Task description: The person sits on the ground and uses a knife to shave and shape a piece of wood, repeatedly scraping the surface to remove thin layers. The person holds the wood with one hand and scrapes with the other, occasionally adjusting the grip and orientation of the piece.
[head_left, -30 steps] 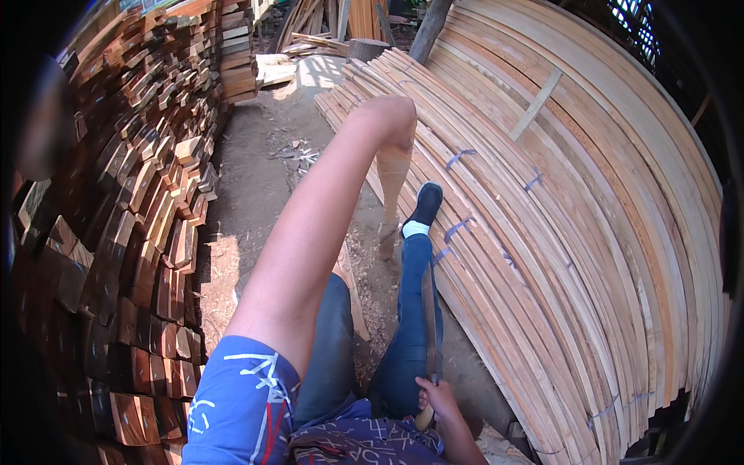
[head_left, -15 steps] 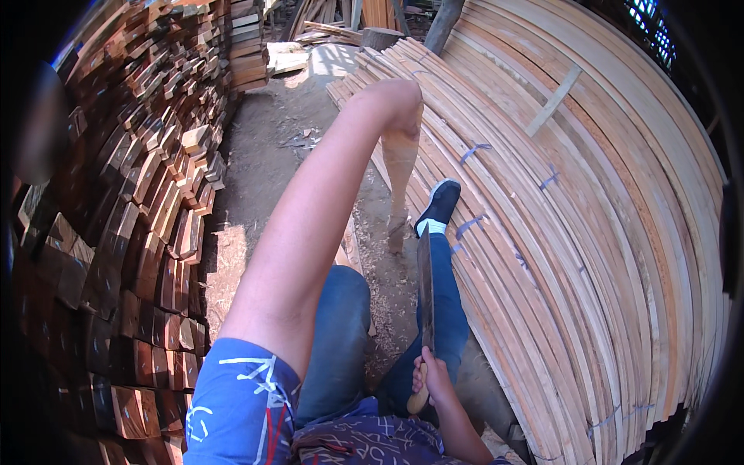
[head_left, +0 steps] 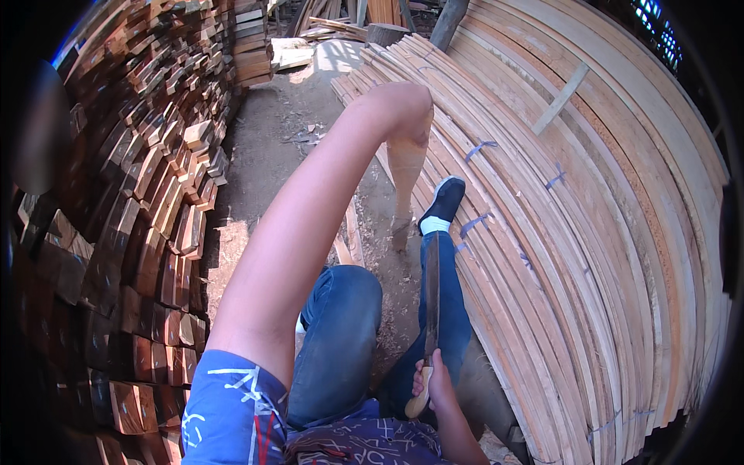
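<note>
My left arm stretches forward, and my left hand (head_left: 416, 108) is closed on the upper end of a flat, pale wooden piece (head_left: 406, 164). That piece hangs upright and tapers towards its lower end, over the dirt ground; the fingers are largely hidden behind the hand. Low in the picture, my right hand (head_left: 439, 381) grips the wooden handle of a machete (head_left: 432, 298). Its long, dark blade points forward, in front of my right leg and below the dark shoe (head_left: 444, 203). Blade and wooden piece are apart.
Long wooden strips (head_left: 558, 256), bundled with blue ties, fill the right side. Short wood blocks (head_left: 147, 248) are stacked high on the left. Wood chips lie on the dirt floor (head_left: 267, 147) between them. A stump (head_left: 385, 35) and loose planks are at the back.
My left hand and the wooden piece appear slightly farther right. The machete has shifted slightly right and down, still in my right hand. My bent left knee shows a little farther right.
</note>
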Action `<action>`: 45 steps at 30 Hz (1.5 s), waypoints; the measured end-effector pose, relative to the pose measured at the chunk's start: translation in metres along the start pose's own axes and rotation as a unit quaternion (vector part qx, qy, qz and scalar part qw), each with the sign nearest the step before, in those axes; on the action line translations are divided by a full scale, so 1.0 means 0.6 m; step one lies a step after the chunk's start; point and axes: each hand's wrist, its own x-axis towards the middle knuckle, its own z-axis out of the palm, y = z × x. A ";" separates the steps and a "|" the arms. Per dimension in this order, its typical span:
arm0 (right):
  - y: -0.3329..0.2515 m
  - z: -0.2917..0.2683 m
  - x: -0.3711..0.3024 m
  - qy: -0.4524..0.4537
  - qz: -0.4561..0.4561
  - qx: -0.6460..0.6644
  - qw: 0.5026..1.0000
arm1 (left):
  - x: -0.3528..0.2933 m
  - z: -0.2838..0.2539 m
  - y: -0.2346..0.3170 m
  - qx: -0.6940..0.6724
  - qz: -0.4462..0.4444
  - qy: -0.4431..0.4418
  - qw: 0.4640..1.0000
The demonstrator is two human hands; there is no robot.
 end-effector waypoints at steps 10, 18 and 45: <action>-0.110 0.083 0.031 -0.057 -0.166 -0.017 0.984 | -0.207 0.085 0.034 -0.023 0.016 0.065 0.997; -0.146 0.166 0.101 -0.115 -0.231 -0.102 0.961 | -0.363 0.138 0.073 -0.040 -0.042 0.096 0.994; -0.097 0.139 0.207 -0.105 -0.367 -0.313 0.870 | -0.402 0.170 0.075 -0.014 -0.105 0.057 0.993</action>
